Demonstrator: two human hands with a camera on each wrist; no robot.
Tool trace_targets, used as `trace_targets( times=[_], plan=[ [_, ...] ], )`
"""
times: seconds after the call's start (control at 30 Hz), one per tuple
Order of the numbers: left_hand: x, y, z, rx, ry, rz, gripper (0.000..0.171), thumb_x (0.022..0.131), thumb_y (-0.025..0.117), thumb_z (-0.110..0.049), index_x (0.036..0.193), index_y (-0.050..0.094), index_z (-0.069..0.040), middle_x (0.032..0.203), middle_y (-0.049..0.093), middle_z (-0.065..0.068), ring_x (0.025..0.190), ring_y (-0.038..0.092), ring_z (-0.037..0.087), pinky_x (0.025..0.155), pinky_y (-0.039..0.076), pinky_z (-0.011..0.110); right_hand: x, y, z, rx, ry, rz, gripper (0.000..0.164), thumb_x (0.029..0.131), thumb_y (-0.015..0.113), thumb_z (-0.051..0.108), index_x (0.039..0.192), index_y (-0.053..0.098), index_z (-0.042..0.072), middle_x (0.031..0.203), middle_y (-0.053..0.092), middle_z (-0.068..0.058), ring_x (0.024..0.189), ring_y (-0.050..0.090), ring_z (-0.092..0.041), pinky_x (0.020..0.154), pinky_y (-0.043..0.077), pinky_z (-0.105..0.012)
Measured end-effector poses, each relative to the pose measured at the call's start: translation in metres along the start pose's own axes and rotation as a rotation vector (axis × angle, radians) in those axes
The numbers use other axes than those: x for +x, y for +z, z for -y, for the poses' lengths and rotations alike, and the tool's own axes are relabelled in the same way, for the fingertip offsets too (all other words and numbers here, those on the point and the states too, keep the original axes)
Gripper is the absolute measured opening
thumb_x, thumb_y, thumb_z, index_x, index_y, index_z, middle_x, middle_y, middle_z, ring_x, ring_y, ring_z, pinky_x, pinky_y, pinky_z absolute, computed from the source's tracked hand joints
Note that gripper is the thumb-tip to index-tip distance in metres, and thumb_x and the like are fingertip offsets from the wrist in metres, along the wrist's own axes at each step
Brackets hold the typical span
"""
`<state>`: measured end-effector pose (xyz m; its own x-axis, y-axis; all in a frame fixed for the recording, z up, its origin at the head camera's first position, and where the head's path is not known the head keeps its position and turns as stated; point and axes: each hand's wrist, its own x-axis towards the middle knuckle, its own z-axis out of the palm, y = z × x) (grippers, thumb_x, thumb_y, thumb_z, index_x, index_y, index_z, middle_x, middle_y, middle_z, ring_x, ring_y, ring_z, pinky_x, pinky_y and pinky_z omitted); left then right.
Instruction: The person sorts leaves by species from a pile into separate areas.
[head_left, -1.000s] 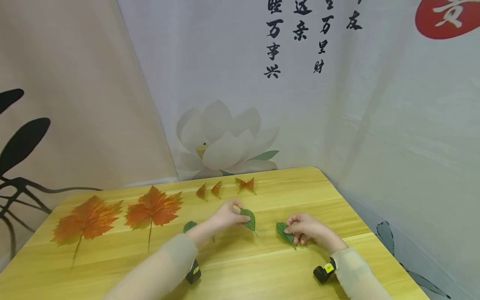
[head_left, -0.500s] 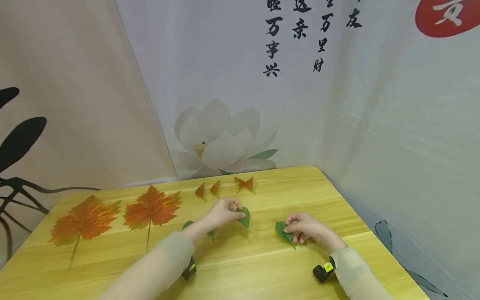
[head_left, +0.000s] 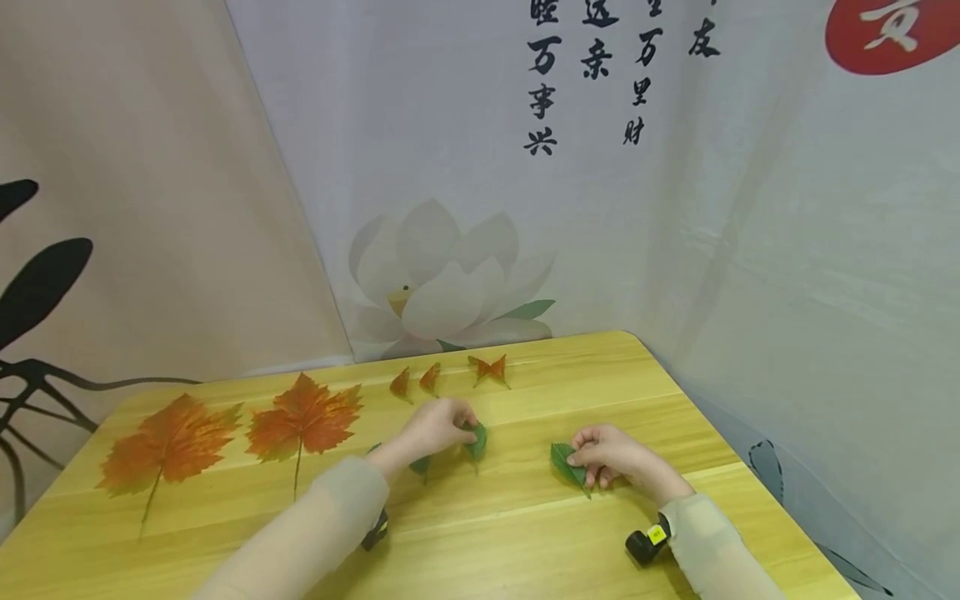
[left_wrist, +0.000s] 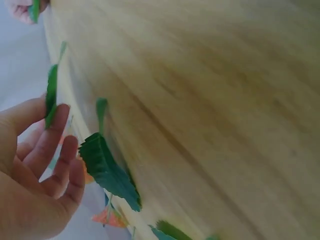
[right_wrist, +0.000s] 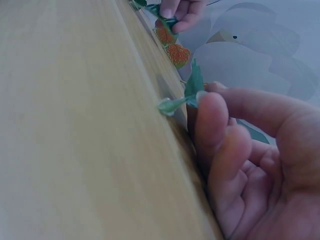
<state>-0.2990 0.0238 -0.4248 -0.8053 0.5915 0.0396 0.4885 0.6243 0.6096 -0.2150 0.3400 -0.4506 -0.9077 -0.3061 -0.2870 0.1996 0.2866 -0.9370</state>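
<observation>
My left hand (head_left: 438,427) pinches a small green serrated leaf (head_left: 477,442) between thumb and fingers, its stem pointing down just over the table. In the left wrist view this leaf (left_wrist: 51,92) appears edge-on. Beside that hand lies a second green leaf (head_left: 421,467); a third (head_left: 375,448) is mostly hidden behind the wrist, with its edge at the bottom of the left wrist view. Farther right, my right hand (head_left: 622,458) holds another green leaf (head_left: 564,461) by thumb and fingertips, low over the wood. From the right wrist, that leaf (right_wrist: 194,85) shows its stem toward the tabletop.
On the yellow wooden table (head_left: 510,533), two large orange maple leaves (head_left: 172,442) lie at the left. Small orange leaf pieces (head_left: 400,383) and a butterfly-like orange pair (head_left: 491,369) sit along the back. A printed curtain (head_left: 450,167) hangs behind the table.
My left hand has moved left with its green leaf, toward the leaf lying beside it, and the held leaf now hangs more upright. My right hand stays in place with its leaf.
</observation>
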Motion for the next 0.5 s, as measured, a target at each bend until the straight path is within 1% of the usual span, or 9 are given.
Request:
trace_targets(
  times=[0.07, 0.2, 0.27, 0.43, 0.5],
  plan=[
    [-0.0018, 0.0013, 0.0006, 0.047, -0.004, 0.003, 0.018, 0.081, 0.079, -0.02, 0.095, 0.071, -0.013, 0.084, 0.062, -0.005, 0.078, 0.053, 0.013, 0.073, 0.049, 0.036, 0.0004, 0.0002, -0.0003, -0.002, 0.003, -0.001, 0.022, 0.088, 0.069, 0.01, 0.099, 0.055, -0.002, 0.068, 0.057, -0.004, 0.05, 0.058, -0.011, 0.042, 0.045, -0.021],
    [-0.0054, 0.0031, 0.0007, 0.12, 0.001, 0.006, 0.024, 0.08, 0.08, -0.02, 0.1, 0.071, -0.009, 0.084, 0.06, -0.004, 0.076, 0.052, 0.014, 0.072, 0.05, 0.035, 0.001, 0.0004, -0.0006, -0.013, 0.006, -0.01, 0.02, 0.088, 0.068, 0.011, 0.097, 0.055, 0.0, 0.067, 0.057, -0.004, 0.05, 0.058, -0.011, 0.042, 0.045, -0.021],
    [-0.0066, 0.003, 0.0002, 0.156, -0.001, 0.002, 0.025, 0.08, 0.08, -0.02, 0.1, 0.071, -0.009, 0.085, 0.062, -0.003, 0.077, 0.054, 0.015, 0.073, 0.051, 0.036, 0.0011, 0.0004, -0.0007, -0.021, 0.007, -0.015, 0.019, 0.088, 0.068, 0.011, 0.096, 0.055, 0.0, 0.066, 0.058, -0.004, 0.05, 0.058, -0.011, 0.042, 0.045, -0.021],
    [-0.0082, 0.0026, -0.0002, 0.265, -0.002, -0.005, 0.025, 0.079, 0.081, -0.021, 0.1, 0.072, -0.01, 0.093, 0.069, 0.001, 0.085, 0.062, 0.019, 0.077, 0.053, 0.039, 0.0015, 0.0002, -0.0009, -0.039, 0.011, -0.018, 0.019, 0.088, 0.068, 0.012, 0.096, 0.055, 0.001, 0.064, 0.058, -0.004, 0.05, 0.058, -0.012, 0.042, 0.045, -0.021],
    [-0.0088, 0.0025, 0.0, 0.292, -0.007, -0.004, 0.026, 0.079, 0.081, -0.022, 0.1, 0.073, -0.01, 0.095, 0.07, 0.002, 0.087, 0.063, 0.02, 0.079, 0.054, 0.04, 0.0016, 0.0006, -0.0004, -0.041, 0.013, -0.019, 0.019, 0.088, 0.068, 0.012, 0.096, 0.055, 0.001, 0.064, 0.058, -0.004, 0.05, 0.058, -0.012, 0.042, 0.045, -0.021]
  ],
)
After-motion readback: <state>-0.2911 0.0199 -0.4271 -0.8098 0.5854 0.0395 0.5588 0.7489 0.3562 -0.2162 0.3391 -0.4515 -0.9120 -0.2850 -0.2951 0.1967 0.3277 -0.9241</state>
